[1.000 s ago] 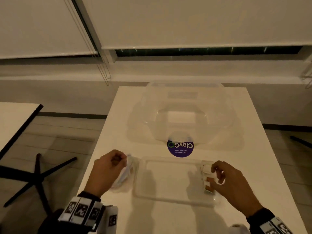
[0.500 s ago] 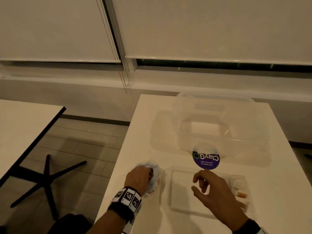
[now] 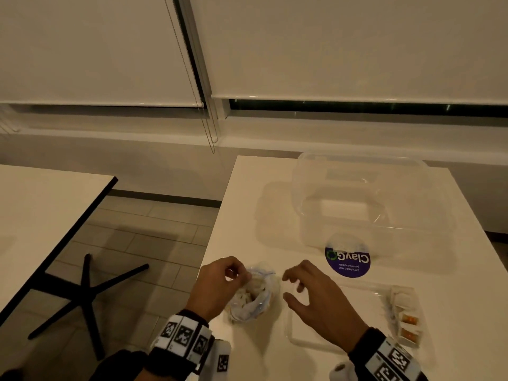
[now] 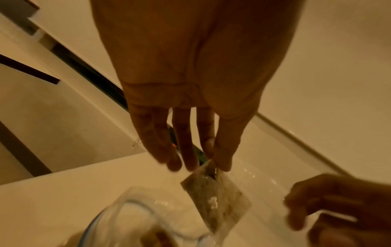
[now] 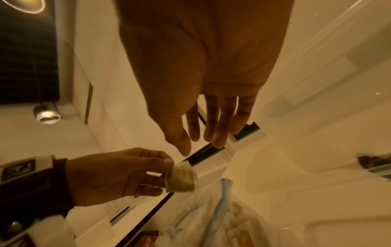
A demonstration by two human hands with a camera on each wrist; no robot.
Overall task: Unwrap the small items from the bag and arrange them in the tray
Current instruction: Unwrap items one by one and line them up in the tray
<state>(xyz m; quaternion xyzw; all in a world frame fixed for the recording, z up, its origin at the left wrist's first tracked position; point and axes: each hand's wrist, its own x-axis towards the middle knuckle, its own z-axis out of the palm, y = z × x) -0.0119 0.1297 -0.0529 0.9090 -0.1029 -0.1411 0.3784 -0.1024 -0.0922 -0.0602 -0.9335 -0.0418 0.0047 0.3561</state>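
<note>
Progress looks partial — a short column of unwrapped items (image 3: pixel 406 316) lines the tray (image 3: pixel 310 340) along its edge farthest from the bag (image 3: pixel 254 294), and most of the tray floor is bare. The bag, just beside the tray, seems to hold plenty more. Above the bag the left hand (image 3: pixel 220 287) pinches one wrapped packet (image 4: pixel 215 200) by its corner; the right hand (image 3: pixel 316 301), loosely spread and empty, reaches toward it — unwrapping comes next, I'd judge.

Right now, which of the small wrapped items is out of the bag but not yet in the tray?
The wrapped packet pinched by the left hand above the bag. The others either remain inside the bag or already sit along the tray's right side.
</note>
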